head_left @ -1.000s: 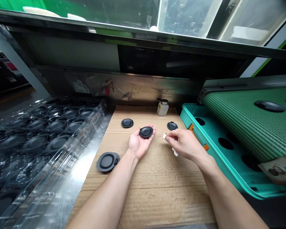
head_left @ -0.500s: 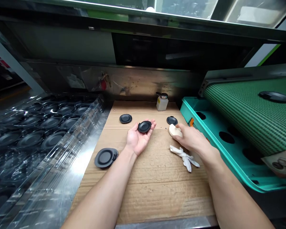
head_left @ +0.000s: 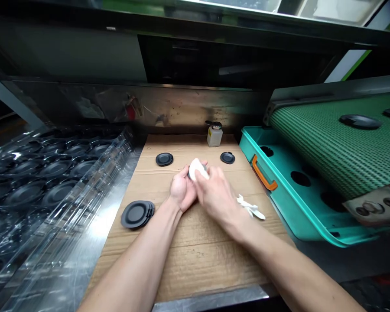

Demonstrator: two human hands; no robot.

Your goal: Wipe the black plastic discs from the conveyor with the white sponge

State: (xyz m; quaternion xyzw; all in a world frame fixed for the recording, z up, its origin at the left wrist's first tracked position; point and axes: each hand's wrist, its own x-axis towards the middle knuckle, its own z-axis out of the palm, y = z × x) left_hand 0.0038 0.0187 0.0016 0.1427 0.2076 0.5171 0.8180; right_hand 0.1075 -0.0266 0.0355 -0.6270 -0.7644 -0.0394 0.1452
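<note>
My left hand [head_left: 183, 189] is turned palm up, its fingers around a round black plastic lid that is mostly covered. Over that lid, my right hand [head_left: 214, 190] grips a white pad [head_left: 197, 168] and presses it on the lid's face. On the cardboard [head_left: 195, 268] to the left lies a small stack of black lids [head_left: 136, 214]. One single lid [head_left: 164, 159] sits beyond my left hand, and another lid [head_left: 227, 157] lies farther right. White gloves or cloth [head_left: 251, 207] lie partly hidden behind my right wrist.
A white pump bottle [head_left: 214, 135] stands at the back of the cardboard. Clear trays [head_left: 65, 190] of black lids fill the left. On the right, a teal bin [head_left: 279, 216] with an orange handle [head_left: 263, 173] sits below a green conveyor belt [head_left: 331, 134] carrying black lids [head_left: 360, 121].
My right hand has moved left with the white pad and now holds it against the lid in my left hand. Lids on the belt have shifted, and the view has turned slightly.
</note>
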